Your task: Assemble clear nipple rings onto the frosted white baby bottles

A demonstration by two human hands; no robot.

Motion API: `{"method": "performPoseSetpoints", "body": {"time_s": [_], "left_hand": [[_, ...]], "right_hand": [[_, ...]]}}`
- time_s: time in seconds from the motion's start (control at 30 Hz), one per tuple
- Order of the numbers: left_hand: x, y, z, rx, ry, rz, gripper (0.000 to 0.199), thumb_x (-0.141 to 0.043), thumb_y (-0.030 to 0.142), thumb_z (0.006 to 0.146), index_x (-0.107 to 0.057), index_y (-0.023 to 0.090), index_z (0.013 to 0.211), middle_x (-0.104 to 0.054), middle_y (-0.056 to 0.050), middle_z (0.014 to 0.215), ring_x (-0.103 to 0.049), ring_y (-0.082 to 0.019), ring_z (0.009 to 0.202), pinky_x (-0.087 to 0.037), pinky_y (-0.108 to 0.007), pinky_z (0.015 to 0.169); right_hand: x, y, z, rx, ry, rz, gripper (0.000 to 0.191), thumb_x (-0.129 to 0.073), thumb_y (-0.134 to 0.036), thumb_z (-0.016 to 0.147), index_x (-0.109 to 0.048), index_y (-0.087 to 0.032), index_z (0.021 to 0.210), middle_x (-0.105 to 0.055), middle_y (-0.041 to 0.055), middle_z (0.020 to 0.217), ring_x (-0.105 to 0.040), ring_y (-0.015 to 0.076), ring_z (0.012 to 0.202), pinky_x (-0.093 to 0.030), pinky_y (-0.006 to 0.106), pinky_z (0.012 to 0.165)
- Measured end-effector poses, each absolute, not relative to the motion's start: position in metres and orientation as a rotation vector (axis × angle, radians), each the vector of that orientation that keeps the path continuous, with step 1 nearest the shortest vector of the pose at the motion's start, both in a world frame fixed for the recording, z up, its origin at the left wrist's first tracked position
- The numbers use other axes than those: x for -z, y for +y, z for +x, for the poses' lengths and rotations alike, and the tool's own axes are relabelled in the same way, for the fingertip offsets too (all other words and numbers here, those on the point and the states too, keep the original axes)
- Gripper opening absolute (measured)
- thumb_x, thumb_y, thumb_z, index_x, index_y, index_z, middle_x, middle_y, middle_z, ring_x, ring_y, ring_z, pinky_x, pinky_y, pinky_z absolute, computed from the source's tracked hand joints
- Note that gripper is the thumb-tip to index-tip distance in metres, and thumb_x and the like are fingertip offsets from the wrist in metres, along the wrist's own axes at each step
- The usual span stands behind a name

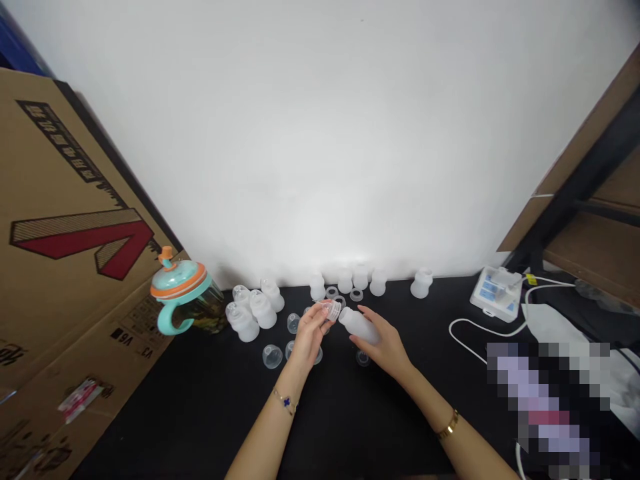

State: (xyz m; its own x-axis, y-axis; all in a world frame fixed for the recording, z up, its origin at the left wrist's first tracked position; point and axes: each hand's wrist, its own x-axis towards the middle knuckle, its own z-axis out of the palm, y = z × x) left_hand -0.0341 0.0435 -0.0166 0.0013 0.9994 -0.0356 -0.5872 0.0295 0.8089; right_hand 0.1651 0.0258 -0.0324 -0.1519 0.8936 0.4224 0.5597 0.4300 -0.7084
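My right hand (pixel 389 345) is wrapped round a small white baby bottle (pixel 358 324), which lies tilted with its open neck towards the left. Pinched in the fingers of my left hand (pixel 309 335) is a clear threaded collar (pixel 333 309), close to the bottle's mouth; whether the two touch I cannot tell. Several clear dome caps (pixel 273 357) lie around my left hand, some partly hidden by it. Behind the hands are clear rings (pixel 357 294) and several uncapped white bottles (pixel 379 283) along the wall. Below my right hand lies another clear piece (pixel 363 359).
Several bottles with clear caps (pixel 244 324) stand grouped at the left. Beside them is a teal-lidded jug (pixel 181 281) against a big cardboard box (pixel 65 200). A white case (pixel 496 295) and a white cable (pixel 470 331) occupy the right of the black table (pixel 210 413).
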Motion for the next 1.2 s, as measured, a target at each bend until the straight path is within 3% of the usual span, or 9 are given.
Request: {"method": "performPoseSetpoints", "body": {"time_s": [0.27,1.2], "left_hand": [[0.0167,0.0434,-0.0326,-1.409,0.745,0.764,0.025,-0.082,0.03,0.072,-0.076,0.016,0.092,-0.073,-0.008,0.104,-0.067,-0.021,0.099,-0.051,-0.028,0.084],[0.0226,0.0433,-0.0287,-1.341,0.778,0.829,0.029,-0.081,0.034,0.072,-0.077,0.016,0.094,-0.074,-0.008,0.1,-0.066,-0.02,0.095,-0.051,-0.027,0.082]], "right_hand": [[0.0329,0.0252,0.1654,-0.379,-1.886,-1.246,0.051,-0.07,-0.039,0.081,-0.056,-0.025,0.128,-0.067,0.0085,0.122,-0.065,0.0284,0.108,-0.053,0.045,0.094],[0.0243,0.0197,0.166,-0.278,-1.96,-1.188,0.048,-0.067,-0.037,0.085,-0.055,-0.025,0.13,-0.068,0.0081,0.118,-0.066,0.0256,0.104,-0.053,0.039,0.09]]}}
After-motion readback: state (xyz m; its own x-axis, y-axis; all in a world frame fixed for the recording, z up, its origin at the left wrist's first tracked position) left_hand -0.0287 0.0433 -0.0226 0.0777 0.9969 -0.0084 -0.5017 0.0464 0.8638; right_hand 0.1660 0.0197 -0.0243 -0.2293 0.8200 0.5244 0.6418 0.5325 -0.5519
